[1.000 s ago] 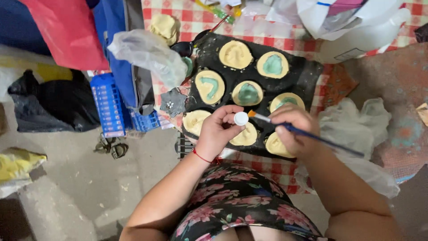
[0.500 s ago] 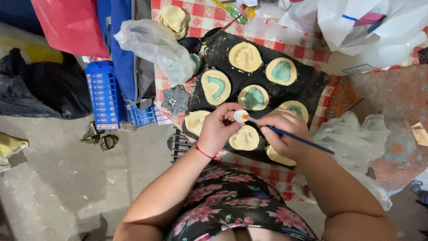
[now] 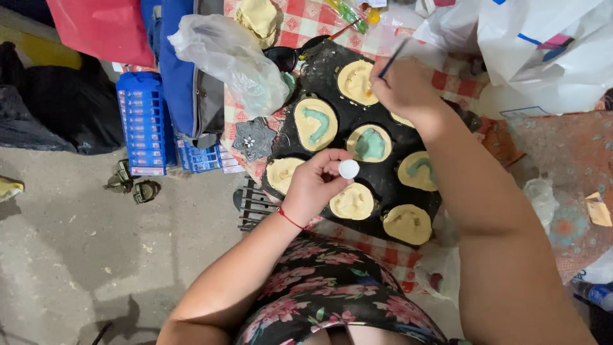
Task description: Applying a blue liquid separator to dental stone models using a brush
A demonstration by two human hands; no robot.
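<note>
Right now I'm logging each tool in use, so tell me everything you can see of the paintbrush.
The paintbrush is thin, with a dark handle slanting up and to the right. The right hand pinches it, and its lower end with the bristle tip points down at a pale round clay piece at the far end of the black tray. The tip is too small to make out, so contact with the clay cannot be told.
</note>
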